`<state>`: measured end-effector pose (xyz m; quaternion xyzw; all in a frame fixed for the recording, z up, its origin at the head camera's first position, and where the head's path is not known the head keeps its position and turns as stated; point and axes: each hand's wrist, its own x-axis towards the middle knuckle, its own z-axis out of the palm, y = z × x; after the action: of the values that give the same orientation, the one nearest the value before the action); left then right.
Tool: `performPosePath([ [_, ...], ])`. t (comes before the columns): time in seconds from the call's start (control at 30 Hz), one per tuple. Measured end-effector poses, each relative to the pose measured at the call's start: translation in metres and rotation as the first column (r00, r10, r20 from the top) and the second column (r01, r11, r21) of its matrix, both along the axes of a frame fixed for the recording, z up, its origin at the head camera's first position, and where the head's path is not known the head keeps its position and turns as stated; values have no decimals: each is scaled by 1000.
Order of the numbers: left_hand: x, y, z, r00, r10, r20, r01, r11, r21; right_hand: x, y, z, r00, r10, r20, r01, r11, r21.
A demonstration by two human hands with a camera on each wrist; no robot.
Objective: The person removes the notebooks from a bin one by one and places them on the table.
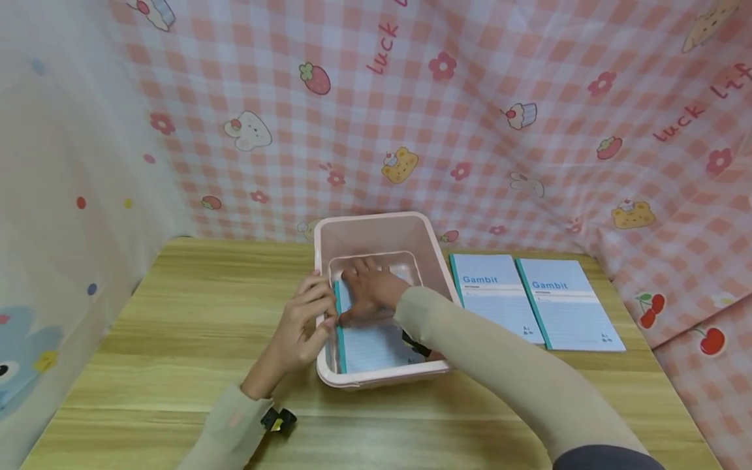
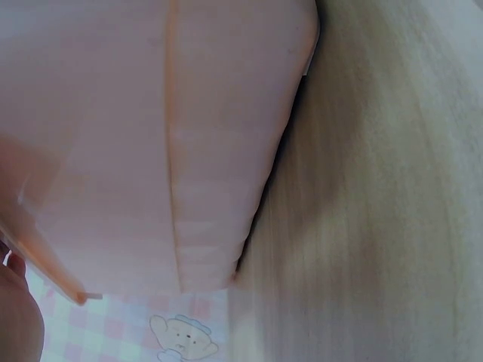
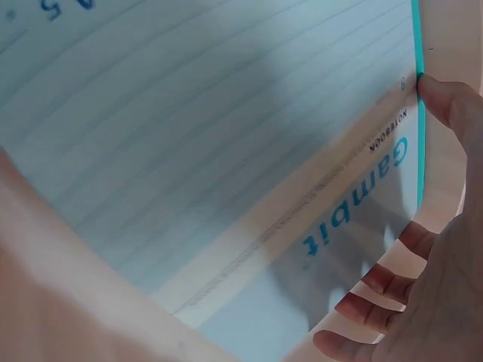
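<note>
A pale pink plastic bin [image 1: 382, 377] stands on the wooden table. Inside it lies a notebook [image 1: 376, 346] with a light blue lined cover and a teal spine; "Gambit" shows on it in the right wrist view. My right hand [image 1: 373, 290] reaches into the bin with fingers spread. Its thumb [image 3: 445, 98] touches the spine, and the other fingertips [image 3: 385, 283] are along the notebook's top edge. My left hand [image 1: 302, 323] holds the bin's left rim with fingers bent over it. In the left wrist view, the bin's outer wall [image 2: 113, 151] hides most of that hand.
Two matching notebooks lie side by side right of the bin, a nearer one [image 1: 496, 300] and a farther one [image 1: 570, 307]. A pink checked cloth [image 1: 364, 130] hangs behind the table [image 1: 223, 313]. Another cloth [image 1: 70, 163] hangs at the left.
</note>
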<state>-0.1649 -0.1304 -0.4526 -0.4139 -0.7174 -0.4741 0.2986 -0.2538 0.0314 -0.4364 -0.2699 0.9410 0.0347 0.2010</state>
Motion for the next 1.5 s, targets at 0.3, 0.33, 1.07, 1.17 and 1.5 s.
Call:
performPosePath([
  [0.3,0,-1,-1,1000,2,16,-2,1000,-2,-5,-3,3,999,10,-46,-11,1000,-22],
  [0.33,0,0,-1,1000,2,17,-2,1000,-2,-5,-3,5,999,2,-45,-3,1000,-31],
  [1.07,0,0,-1,1000,4,13,-4,1000,2,-9,-4,4,984,-44,-173,44,999,-2],
  [1.17,-1,1,-1,1000,2,5,-2,1000,4,-9,-4,7,986,-24,-168,22,1000,-14],
  [1.5,-3,-1,-2,1000,-1,-5,1,1000,-6,-13,-3,18,968,4,-250,-37,991,-130],
])
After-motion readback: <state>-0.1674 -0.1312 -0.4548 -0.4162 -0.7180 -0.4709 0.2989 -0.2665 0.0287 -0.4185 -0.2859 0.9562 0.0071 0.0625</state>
